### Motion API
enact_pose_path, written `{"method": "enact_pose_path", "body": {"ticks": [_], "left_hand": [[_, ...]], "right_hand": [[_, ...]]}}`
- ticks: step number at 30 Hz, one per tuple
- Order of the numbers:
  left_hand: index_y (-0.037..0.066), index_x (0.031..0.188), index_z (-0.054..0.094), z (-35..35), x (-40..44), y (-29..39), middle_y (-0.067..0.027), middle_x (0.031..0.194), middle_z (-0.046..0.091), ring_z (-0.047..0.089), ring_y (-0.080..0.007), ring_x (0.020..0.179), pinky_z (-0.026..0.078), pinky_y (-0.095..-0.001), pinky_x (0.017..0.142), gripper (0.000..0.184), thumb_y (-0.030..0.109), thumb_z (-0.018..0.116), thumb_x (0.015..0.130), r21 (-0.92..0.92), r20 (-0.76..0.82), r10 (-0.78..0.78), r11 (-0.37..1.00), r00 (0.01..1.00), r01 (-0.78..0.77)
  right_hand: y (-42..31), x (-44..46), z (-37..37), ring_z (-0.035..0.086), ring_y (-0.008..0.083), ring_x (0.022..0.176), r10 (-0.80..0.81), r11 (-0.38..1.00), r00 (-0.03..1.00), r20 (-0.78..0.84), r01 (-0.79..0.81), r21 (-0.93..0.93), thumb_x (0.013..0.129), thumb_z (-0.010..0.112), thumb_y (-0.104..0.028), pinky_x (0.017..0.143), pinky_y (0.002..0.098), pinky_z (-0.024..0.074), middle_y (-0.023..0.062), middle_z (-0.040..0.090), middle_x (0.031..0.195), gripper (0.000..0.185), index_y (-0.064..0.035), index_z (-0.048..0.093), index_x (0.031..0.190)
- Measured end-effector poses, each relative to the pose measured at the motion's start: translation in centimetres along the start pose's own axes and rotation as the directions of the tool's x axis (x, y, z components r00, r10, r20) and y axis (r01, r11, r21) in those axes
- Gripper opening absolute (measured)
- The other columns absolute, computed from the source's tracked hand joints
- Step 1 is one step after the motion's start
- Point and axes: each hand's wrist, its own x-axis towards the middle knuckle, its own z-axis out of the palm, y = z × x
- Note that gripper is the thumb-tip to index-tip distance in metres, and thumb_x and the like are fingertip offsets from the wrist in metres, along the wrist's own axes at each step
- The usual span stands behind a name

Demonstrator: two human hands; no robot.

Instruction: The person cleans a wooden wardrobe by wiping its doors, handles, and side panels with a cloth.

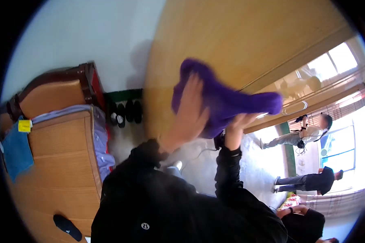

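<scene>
A purple cloth (pixel 227 101) is bunched in front of a pale wooden panel (pixel 207 32). My left hand (pixel 188 111), smeared by motion, lies against the cloth with its fingers stretched out and its thumb apart. On the other side, my right hand (pixel 239 123) grips the cloth's lower edge, and some of its fingers are hidden by the folds. One end of the cloth sticks out to the right past my right hand. Whether the cloth touches the panel, I cannot tell.
To the left stands a bed with a woven mat (pixel 65 158), a blue cloth (pixel 19 150) and a dark insole-shaped item (pixel 67 227). Several dark shoes (pixel 129 111) sit by the wall. People (pixel 312 131) stand by the windows at right; another person (pixel 302 224) is closer.
</scene>
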Motion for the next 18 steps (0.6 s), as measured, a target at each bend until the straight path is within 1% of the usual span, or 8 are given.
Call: {"method": "enact_pose_path", "body": {"ticks": [1,2,4,7,13,16,17,18], "left_hand": [[-0.011,0.131,0.021,-0.3,2.3,1.2,-0.0293,0.138,0.018,0.016,-0.0431,0.129,0.011,-0.0442,0.108,0.062,0.017,0.046,0.081,-0.006,-0.002,0.041,0.999,0.999,-0.041],[-0.011,0.131,0.020,-0.3,3.6,2.3,-0.0300,0.138,0.018,0.015,-0.0439,0.129,0.011,-0.0457,0.107,0.064,0.020,0.045,0.081,-0.048,-0.036,0.035,0.998,0.999,-0.036],[-0.010,0.131,0.022,0.9,3.9,1.6,-0.0289,0.138,0.019,0.016,-0.0434,0.129,0.011,-0.0475,0.107,0.066,0.024,0.047,0.079,-0.025,-0.125,0.037,0.999,0.991,-0.040],[-0.007,0.132,0.025,1.0,3.6,0.5,-0.0268,0.139,0.020,0.016,-0.0423,0.130,0.011,-0.0478,0.106,0.067,0.028,0.046,0.079,-0.062,-0.150,0.037,0.997,0.988,-0.046],[-0.004,0.132,0.029,2.7,0.4,-2.6,-0.0247,0.138,0.026,0.021,-0.0404,0.129,0.014,-0.0474,0.106,0.067,0.038,0.042,0.081,-0.062,-0.158,-0.087,0.995,0.984,0.078],[-0.003,0.132,0.030,4.2,-2.5,-4.8,-0.0239,0.136,0.030,0.026,-0.0403,0.127,0.016,-0.0464,0.105,0.064,0.039,0.042,0.084,-0.034,-0.233,-0.125,0.992,0.964,0.120],[-0.002,0.130,0.033,5.3,-4.1,-5.8,-0.0233,0.134,0.033,0.029,-0.0399,0.126,0.019,-0.0451,0.105,0.063,0.039,0.045,0.084,-0.059,-0.244,-0.254,0.967,0.936,0.247],[-0.002,0.130,0.033,5.0,-4.0,-5.2,-0.0233,0.134,0.033,0.029,-0.0399,0.126,0.019,-0.0451,0.105,0.063,0.039,0.045,0.084,-0.068,-0.222,-0.241,0.970,0.945,0.232]], "right_hand": [[-1.0,2.9,-0.2,0.035,0.0392,0.118,0.035,0.990,0.999,0.020,-0.038,0.139,0.082,0.053,-0.036,0.101,0.0475,0.0219,0.0185,0.042,0.125,0.055,-0.0004,0.044,0.122],[-1.2,4.2,-0.1,0.036,0.0390,0.118,0.033,0.986,0.999,0.026,-0.037,0.161,0.082,0.054,-0.036,0.101,0.0474,0.0220,0.0183,0.042,0.125,0.055,-0.0007,0.045,0.122],[-0.7,4.0,-0.2,0.036,0.0388,0.118,0.007,0.992,0.998,0.061,-0.014,0.126,0.081,0.055,-0.036,0.101,0.0472,0.0224,0.0180,0.043,0.125,0.054,-0.0012,0.045,0.122],[1.9,1.3,-1.0,0.036,0.0384,0.117,-0.013,0.998,0.983,0.181,0.002,0.058,0.080,0.056,-0.035,0.101,0.0470,0.0228,0.0175,0.043,0.124,0.054,-0.0019,0.046,0.122],[7.8,-7.0,-3.7,0.037,0.0376,0.117,-0.037,0.999,0.869,0.494,0.037,0.010,0.079,0.059,-0.034,0.100,0.0464,0.0237,0.0166,0.044,0.124,0.053,-0.0034,0.047,0.121],[8.5,-11.2,-4.1,0.037,0.0372,0.117,-0.018,0.999,0.797,0.604,-0.007,0.040,0.078,0.060,-0.033,0.100,0.0461,0.0242,0.0161,0.044,0.123,0.053,-0.0041,0.047,0.121],[8.1,-12.5,-3.8,0.038,0.0371,0.117,-0.006,0.998,0.776,0.630,-0.034,0.052,0.078,0.060,-0.033,0.100,0.0460,0.0243,0.0160,0.045,0.123,0.053,-0.0044,0.047,0.121],[7.9,-13.3,-3.4,0.038,0.0369,0.117,0.000,0.996,0.759,0.652,-0.059,0.068,0.077,0.061,-0.033,0.100,0.0459,0.0245,0.0158,0.045,0.123,0.053,-0.0046,0.048,0.120]]}}
